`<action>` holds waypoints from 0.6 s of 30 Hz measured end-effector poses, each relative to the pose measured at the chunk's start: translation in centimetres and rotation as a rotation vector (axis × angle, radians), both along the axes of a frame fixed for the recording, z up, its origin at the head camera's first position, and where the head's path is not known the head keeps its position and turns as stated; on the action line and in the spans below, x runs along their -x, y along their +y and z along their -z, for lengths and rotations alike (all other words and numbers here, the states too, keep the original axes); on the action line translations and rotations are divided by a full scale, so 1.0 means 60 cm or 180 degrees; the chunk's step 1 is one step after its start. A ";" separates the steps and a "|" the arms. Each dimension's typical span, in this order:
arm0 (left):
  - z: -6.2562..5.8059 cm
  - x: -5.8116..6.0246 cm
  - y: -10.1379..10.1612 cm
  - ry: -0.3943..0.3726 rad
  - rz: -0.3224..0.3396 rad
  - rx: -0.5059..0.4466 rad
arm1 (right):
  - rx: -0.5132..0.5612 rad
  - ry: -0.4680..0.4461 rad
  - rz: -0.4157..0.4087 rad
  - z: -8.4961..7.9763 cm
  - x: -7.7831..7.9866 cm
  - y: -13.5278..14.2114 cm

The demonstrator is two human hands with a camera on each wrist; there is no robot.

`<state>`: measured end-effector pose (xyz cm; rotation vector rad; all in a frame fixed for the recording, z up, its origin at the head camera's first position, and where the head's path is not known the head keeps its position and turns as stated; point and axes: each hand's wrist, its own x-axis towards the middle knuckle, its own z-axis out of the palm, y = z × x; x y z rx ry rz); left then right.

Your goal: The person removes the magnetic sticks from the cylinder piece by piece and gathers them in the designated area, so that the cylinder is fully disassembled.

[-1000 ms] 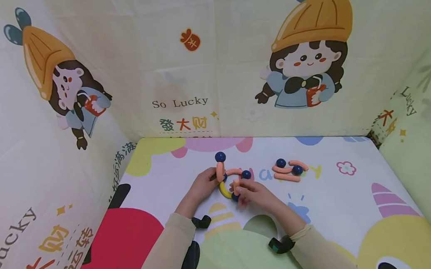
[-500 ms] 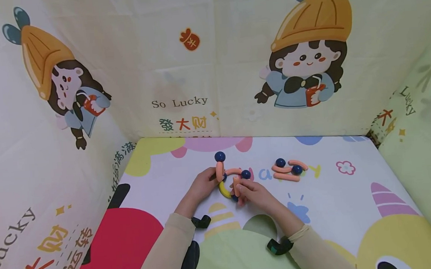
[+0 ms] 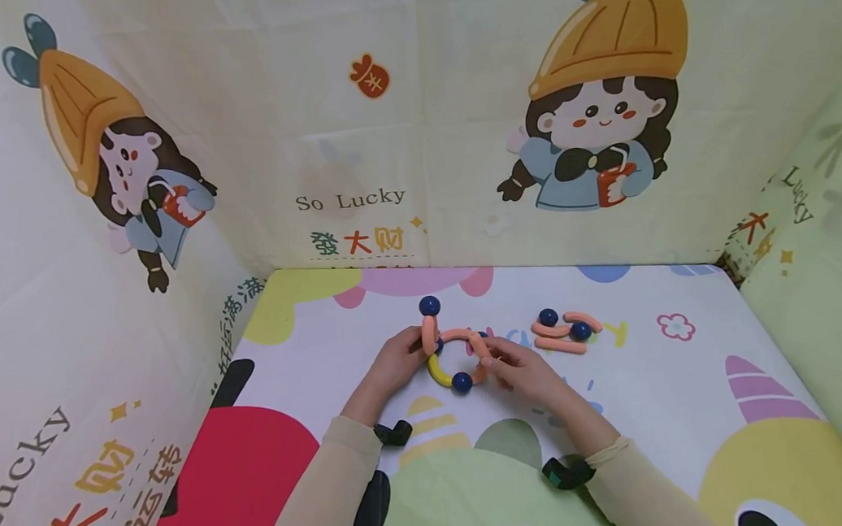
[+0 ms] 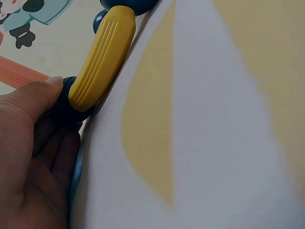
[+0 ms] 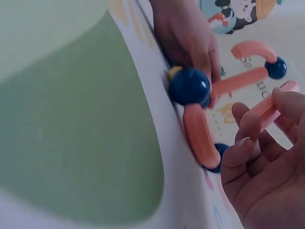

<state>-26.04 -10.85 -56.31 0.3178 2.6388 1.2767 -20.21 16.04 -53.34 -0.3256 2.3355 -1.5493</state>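
Observation:
In the head view, a ring of curved orange rods (image 3: 458, 334), a yellow curved rod (image 3: 439, 373) and blue balls (image 3: 462, 382) lies on the table. An orange rod (image 3: 429, 336) topped by a blue ball (image 3: 430, 305) rises at its left. My left hand (image 3: 398, 359) holds the ring's left side; the left wrist view shows its thumb on a blue ball (image 4: 71, 112) at the yellow rod's end. My right hand (image 3: 524, 367) pinches a loose orange rod (image 5: 269, 109) between thumb and fingers, over the ring's right side. That hand partly hides the ring's right-back ball.
To the right of the ring lie spare orange rods (image 3: 560, 346) and two blue balls (image 3: 581, 332). A printed cloth (image 3: 694, 390) covers the table. Patterned fabric walls (image 3: 457, 146) stand at the back and both sides.
My right hand has moved to the right with its orange rod, from above the front ball to the ring's right side. The front ball now shows fully. My left hand stays in place.

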 end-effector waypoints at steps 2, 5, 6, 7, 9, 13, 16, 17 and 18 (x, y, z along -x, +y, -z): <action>-0.001 -0.001 0.001 -0.0030 -0.0003 -0.0003 | -0.0081 0.0114 0.0014 0.001 0.001 0.014; -0.002 -0.001 0.001 -0.0037 -0.0001 -0.0004 | -0.0263 0.0200 0.0124 0.002 0.003 0.035; -0.002 -0.001 0.001 -0.0044 -0.0009 -0.0008 | -0.0312 0.0206 0.0156 0.002 0.004 0.041; -0.002 -0.002 0.002 -0.0053 -0.0018 -0.0013 | -0.0364 0.0207 0.0184 0.002 0.005 0.047; -0.002 -0.001 0.002 -0.0051 -0.0020 -0.0020 | -0.0438 0.0183 0.0235 -0.001 0.005 0.058; -0.001 -0.001 0.002 -0.0069 -0.0014 -0.0048 | -0.0544 0.0275 0.0228 -0.004 0.006 0.078; 0.000 -0.001 0.002 -0.0074 -0.0002 -0.0058 | -0.0609 0.0352 0.0289 -0.004 0.005 0.091; 0.001 -0.001 0.002 -0.0071 0.0001 -0.0063 | -0.0670 0.0415 0.0317 -0.004 0.004 0.095; 0.001 -0.001 0.002 -0.0068 0.0006 -0.0068 | -0.0731 0.0461 0.0362 -0.004 0.003 0.100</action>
